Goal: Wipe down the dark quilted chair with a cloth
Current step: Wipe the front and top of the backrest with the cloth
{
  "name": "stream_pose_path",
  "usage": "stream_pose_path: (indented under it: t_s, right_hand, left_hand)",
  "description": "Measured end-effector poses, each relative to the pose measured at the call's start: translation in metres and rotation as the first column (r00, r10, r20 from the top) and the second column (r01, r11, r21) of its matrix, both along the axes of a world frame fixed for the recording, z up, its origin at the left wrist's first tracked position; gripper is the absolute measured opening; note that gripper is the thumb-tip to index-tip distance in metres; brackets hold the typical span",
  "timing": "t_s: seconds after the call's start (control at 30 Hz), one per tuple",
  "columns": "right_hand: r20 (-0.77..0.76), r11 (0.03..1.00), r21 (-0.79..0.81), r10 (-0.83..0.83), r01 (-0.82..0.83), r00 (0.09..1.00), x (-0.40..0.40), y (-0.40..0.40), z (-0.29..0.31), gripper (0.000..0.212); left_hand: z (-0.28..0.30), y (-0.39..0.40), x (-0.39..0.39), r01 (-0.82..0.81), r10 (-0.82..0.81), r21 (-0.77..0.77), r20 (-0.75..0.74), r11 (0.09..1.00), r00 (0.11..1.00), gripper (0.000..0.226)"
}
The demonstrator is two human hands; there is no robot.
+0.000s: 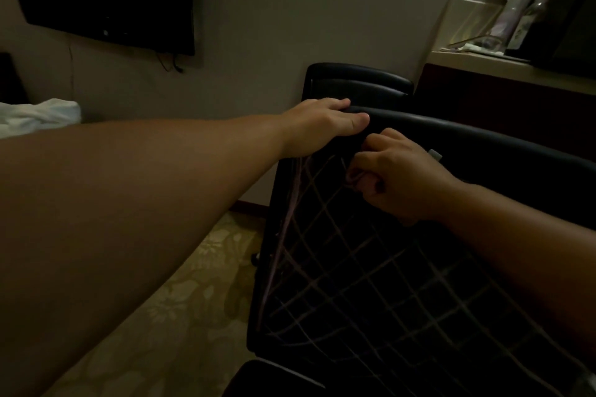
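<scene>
Dark quilted chair with pale diamond stitching [371, 267]: foreground, by desk [483, 66] | left hand [317, 126]: top rail is gripped | right hand [396, 174]: small bunched pinkish cloth [354, 178] is clenched, pressed on upper backrest | advice: chair is best steadied, stitched grooves followed downward.

The right hand [396, 174] balls up most of the cloth [356, 178], so only a pale fold peeks out. The chair [387, 284] runs off the bottom and right edges, its seat hidden. The bottles [522, 10] on the table [483, 66] are too blurred to read
</scene>
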State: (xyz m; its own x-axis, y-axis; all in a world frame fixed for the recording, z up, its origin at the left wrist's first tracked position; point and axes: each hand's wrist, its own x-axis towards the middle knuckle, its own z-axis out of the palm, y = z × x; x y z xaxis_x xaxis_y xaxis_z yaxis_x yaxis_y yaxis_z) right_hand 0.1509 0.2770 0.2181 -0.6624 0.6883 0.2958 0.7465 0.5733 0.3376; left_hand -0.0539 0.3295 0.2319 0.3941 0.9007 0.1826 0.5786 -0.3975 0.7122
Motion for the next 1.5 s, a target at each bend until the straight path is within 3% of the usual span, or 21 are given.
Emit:
stream_pose_path:
  t_s: [0.07,0.17,0.23,0.3,0.43,0.5,0.57,0.67,0.73,0.8,0.87,0.97,1.03,1.17,1.23,1.4,1.5]
  right_hand:
    - [-0.017,0.997,0.032,-0.076,0.076,0.997,-0.004,0.007,-0.002,0.033]
    - [-0.313,0.973,0.183,-0.079,0.142,0.947,-0.014,0.012,-0.019,0.019]
    - [-0.420,0.958,0.224,-0.073,0.182,0.905,-0.020,0.014,-0.027,0.014]
    - [-0.385,0.963,0.228,-0.046,0.143,0.922,-0.020,0.014,-0.028,0.010]
    - [-0.124,0.994,0.088,0.082,-0.072,0.989,-0.009,0.008,-0.014,0.029]
    - [-0.068,0.999,0.021,0.035,-0.033,0.997,-0.010,0.008,-0.007,0.034]
    - [-0.105,0.997,0.071,-0.021,0.029,0.994,-0.015,0.013,-0.009,0.036]
    - [-0.331,0.971,0.200,-0.061,0.134,0.942,-0.029,0.019,-0.023,0.029]
    - [-0.416,0.964,0.202,-0.077,0.174,0.906,-0.037,0.020,-0.028,0.026]
    - [-0.371,0.976,0.202,0.000,0.081,0.929,-0.037,0.018,-0.028,0.023]
    - [-0.211,0.986,0.145,0.108,-0.078,0.971,-0.033,0.014,-0.021,0.025]
    - [-0.031,0.994,0.020,0.104,-0.103,0.994,-0.031,0.017,-0.009,0.024]
    - [-0.111,0.997,0.051,0.069,-0.063,0.991,-0.038,0.020,-0.010,0.024]
    - [-0.376,0.957,0.272,0.013,0.096,0.927,-0.060,0.020,-0.032,0.027]
    - [-0.370,0.954,0.276,-0.006,0.116,0.929,-0.065,0.020,-0.034,0.027]
    - [-0.086,0.976,0.134,0.184,-0.172,0.979,-0.056,0.021,-0.025,0.022]
    - [-0.192,0.980,0.172,0.138,-0.105,0.972,-0.057,0.021,-0.028,0.026]
  left_hand:
    - [0.000,0.001,0.002,-0.004,0.004,-0.004,0.018,1.000,1.000,0.107]
    - [-0.001,0.004,0.004,0.006,-0.006,0.005,0.028,1.000,1.000,0.100]
    - [-0.001,0.005,0.002,0.005,-0.005,0.009,0.026,1.000,1.000,0.103]
    - [-0.001,0.005,0.000,-0.005,0.005,0.014,0.030,1.000,1.000,0.108]
    - [0.000,0.004,0.001,0.018,-0.018,0.006,0.043,1.000,0.999,0.114]
    - [0.001,0.002,0.001,0.029,-0.029,-0.004,0.063,1.000,0.998,0.116]
    - [0.001,0.002,0.003,0.029,-0.028,-0.015,0.091,0.999,0.995,0.125]
    - [-0.005,0.008,0.003,0.039,-0.033,-0.037,0.152,0.999,0.988,0.132]
    - [-0.005,0.009,0.001,0.041,-0.032,-0.051,0.159,0.998,0.987,0.131]
    - [-0.001,0.001,-0.001,0.061,-0.051,-0.063,0.141,0.996,0.989,0.124]
    - [0.006,-0.010,-0.004,0.098,-0.090,-0.069,0.116,0.993,0.989,0.097]
    - [0.010,-0.012,-0.006,0.092,-0.089,-0.043,0.070,0.995,0.994,0.064]
    - [0.010,-0.013,-0.004,0.095,-0.089,-0.076,0.081,0.993,0.993,0.065]
    - [0.008,-0.013,-0.003,0.133,-0.117,-0.129,0.124,0.983,0.985,0.062]
    - [0.009,-0.015,-0.004,0.143,-0.127,-0.129,0.129,0.981,0.984,0.060]
    - [0.016,-0.018,-0.005,0.140,-0.138,-0.101,0.024,0.985,0.990,0.061]
    - [0.016,-0.016,-0.003,0.139,-0.136,-0.157,0.034,0.978,0.990,0.066]
